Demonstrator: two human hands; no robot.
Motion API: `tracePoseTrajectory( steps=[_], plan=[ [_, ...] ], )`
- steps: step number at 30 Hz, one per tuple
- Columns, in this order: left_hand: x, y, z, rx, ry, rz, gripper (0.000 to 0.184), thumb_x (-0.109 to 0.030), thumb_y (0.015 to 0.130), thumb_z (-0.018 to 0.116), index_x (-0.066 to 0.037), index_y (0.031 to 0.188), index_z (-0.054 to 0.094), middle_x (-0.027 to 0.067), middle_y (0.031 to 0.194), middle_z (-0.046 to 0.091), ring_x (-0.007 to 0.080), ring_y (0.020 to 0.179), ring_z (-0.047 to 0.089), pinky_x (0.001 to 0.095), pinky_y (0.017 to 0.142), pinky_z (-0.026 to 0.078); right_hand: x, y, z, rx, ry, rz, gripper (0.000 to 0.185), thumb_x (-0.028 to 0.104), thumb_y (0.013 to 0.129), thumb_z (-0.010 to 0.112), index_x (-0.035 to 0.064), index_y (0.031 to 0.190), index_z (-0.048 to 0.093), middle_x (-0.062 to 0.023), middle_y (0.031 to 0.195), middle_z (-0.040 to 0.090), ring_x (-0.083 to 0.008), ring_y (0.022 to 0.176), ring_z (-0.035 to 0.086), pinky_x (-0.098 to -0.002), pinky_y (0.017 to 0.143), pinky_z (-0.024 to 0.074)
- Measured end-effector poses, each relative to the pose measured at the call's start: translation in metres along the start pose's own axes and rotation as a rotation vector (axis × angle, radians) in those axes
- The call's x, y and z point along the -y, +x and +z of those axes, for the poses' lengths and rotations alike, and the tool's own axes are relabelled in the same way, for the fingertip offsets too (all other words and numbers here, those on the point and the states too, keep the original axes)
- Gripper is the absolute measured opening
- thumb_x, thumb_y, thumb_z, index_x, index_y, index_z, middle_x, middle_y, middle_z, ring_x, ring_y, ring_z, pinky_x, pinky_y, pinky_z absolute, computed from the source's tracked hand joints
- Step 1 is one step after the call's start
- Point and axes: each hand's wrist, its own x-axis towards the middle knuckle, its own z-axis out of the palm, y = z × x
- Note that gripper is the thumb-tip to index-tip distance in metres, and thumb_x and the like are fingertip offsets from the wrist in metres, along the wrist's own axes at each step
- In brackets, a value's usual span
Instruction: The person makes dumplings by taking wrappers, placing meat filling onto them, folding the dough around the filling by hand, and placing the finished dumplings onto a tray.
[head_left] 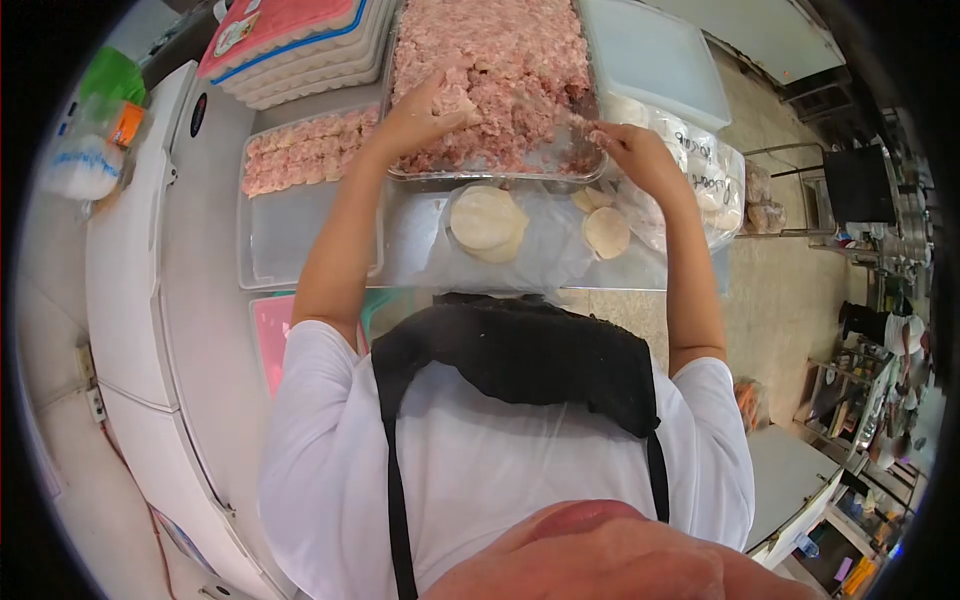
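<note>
A large clear tray [495,176] holds a heap of pink ground meat [500,50]. My left hand [425,118] has its fingers closed round a lump of meat [452,98] at the heap's left side. Over the tray's right corner is my right hand [625,150], its fingers pinched together on something too small to make out. Below the tray, a stack of round pale wrappers [485,222] lies on a plastic sheet [550,235]. A few smaller wrappers [606,232] lie to its right. Left of my left forearm, shaped meat pieces [300,155] fill the upper part of a shallow tray [300,238].
Stacked lidded trays [300,50] stand at the back left, beside a white fridge [125,280]. An empty translucent container [660,55] and marked plastic bags [712,180] are on the right. Shelves with items [850,385] stand far right.
</note>
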Motion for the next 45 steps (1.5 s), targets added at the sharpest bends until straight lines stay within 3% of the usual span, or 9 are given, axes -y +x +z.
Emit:
tracePoseTrajectory(
  steps=[2, 5, 8, 11, 17, 21, 25, 33, 45],
  plan=[
    [-0.020, 0.002, -0.009, -0.006, -0.050, 0.266, 0.064, -0.023, 0.072, 0.076, -0.006, 0.128, 0.051, 0.0178, 0.122, 0.058, 0.0262, 0.118, 0.052, 0.0378, 0.099, 0.040, 0.009, -0.008, -0.010, -0.005, 0.317, -0.089, 0.025, 0.022, 0.091, 0.056, 0.0086, 0.109, 0.066, -0.0124, 0.111, 0.066, -0.0276, 0.097, 0.064, -0.0353, 0.083, 0.0500],
    [-0.044, 0.006, -0.011, 0.317, -0.181, -0.094, 0.052, -0.024, 0.070, 0.077, -0.007, 0.116, 0.061, 0.0148, 0.112, 0.064, 0.0240, 0.105, 0.059, 0.0385, 0.091, 0.045, 0.024, -0.003, 0.026, -0.028, 0.396, -0.382, 0.024, 0.016, 0.091, 0.057, 0.0066, 0.111, 0.065, -0.0128, 0.115, 0.064, -0.0244, 0.099, 0.064, -0.0333, 0.087, 0.0484],
    [-0.018, 0.009, -0.004, 0.335, -0.123, 0.009, 0.043, -0.030, 0.074, 0.075, -0.001, 0.103, 0.064, 0.0135, 0.100, 0.066, 0.0187, 0.091, 0.062, 0.0322, 0.083, 0.049, 0.009, 0.014, 0.032, 0.048, 0.338, -0.444, 0.023, 0.010, 0.090, 0.056, 0.0072, 0.110, 0.066, -0.0124, 0.115, 0.064, -0.0231, 0.098, 0.064, -0.0339, 0.084, 0.0504],
    [0.003, 0.006, 0.014, -0.091, 0.163, 0.262, 0.040, -0.034, 0.073, 0.075, 0.000, 0.093, 0.064, 0.0094, 0.087, 0.067, 0.0167, 0.078, 0.062, 0.0312, 0.078, 0.049, 0.032, -0.002, -0.007, -0.102, -0.045, -0.320, 0.025, 0.016, 0.089, 0.057, 0.0107, 0.112, 0.064, -0.0119, 0.101, 0.065, -0.0290, 0.088, 0.064, -0.0383, 0.068, 0.0525],
    [0.005, 0.020, 0.013, 0.271, 0.068, -0.235, 0.053, -0.038, 0.070, 0.076, -0.004, 0.109, 0.063, 0.0181, 0.110, 0.063, 0.0285, 0.103, 0.060, 0.0369, 0.089, 0.046, -0.003, 0.031, 0.055, -0.183, -0.205, -0.290, 0.029, 0.026, 0.091, 0.053, 0.0126, 0.116, 0.061, -0.0152, 0.089, 0.064, -0.0347, 0.082, 0.062, -0.0425, 0.071, 0.0484],
    [-0.017, -0.010, 0.004, 0.035, 0.018, -0.011, 0.056, -0.035, 0.072, 0.075, -0.005, 0.116, 0.059, 0.0176, 0.121, 0.058, 0.0282, 0.115, 0.055, 0.0359, 0.096, 0.043, 0.001, 0.006, 0.013, -0.035, -0.335, -0.109, 0.027, 0.022, 0.091, 0.052, 0.0106, 0.111, 0.065, -0.0173, 0.097, 0.065, -0.0342, 0.087, 0.062, -0.0416, 0.074, 0.0502],
    [-0.038, -0.014, -0.009, 0.076, -0.067, 0.123, 0.055, -0.032, 0.072, 0.075, -0.005, 0.118, 0.059, 0.0177, 0.124, 0.057, 0.0283, 0.115, 0.055, 0.0361, 0.097, 0.042, 0.020, -0.021, -0.016, -0.075, 0.347, -0.200, 0.033, 0.028, 0.093, 0.054, 0.0054, 0.116, 0.062, -0.0171, 0.114, 0.063, -0.0322, 0.100, 0.062, -0.0363, 0.088, 0.0473],
    [-0.001, -0.007, -0.003, 0.133, 0.034, 0.109, 0.057, -0.031, 0.074, 0.075, 0.002, 0.117, 0.058, 0.0162, 0.108, 0.064, 0.0228, 0.102, 0.059, 0.0339, 0.092, 0.044, 0.056, -0.024, -0.012, -0.266, -0.137, -0.341, 0.029, 0.024, 0.090, 0.059, 0.0105, 0.114, 0.063, -0.0143, 0.084, 0.062, -0.0322, 0.075, 0.060, -0.0395, 0.068, 0.0469],
    [-0.011, -0.014, -0.007, 0.146, -0.127, -0.029, 0.064, -0.034, 0.071, 0.079, -0.004, 0.122, 0.055, 0.0139, 0.110, 0.063, 0.0197, 0.100, 0.059, 0.0317, 0.085, 0.047, 0.048, -0.013, 0.007, -0.198, 0.006, -0.422, 0.029, 0.029, 0.091, 0.055, 0.0130, 0.115, 0.062, -0.0138, 0.098, 0.066, -0.0320, 0.087, 0.062, -0.0377, 0.076, 0.0496]
  ],
)
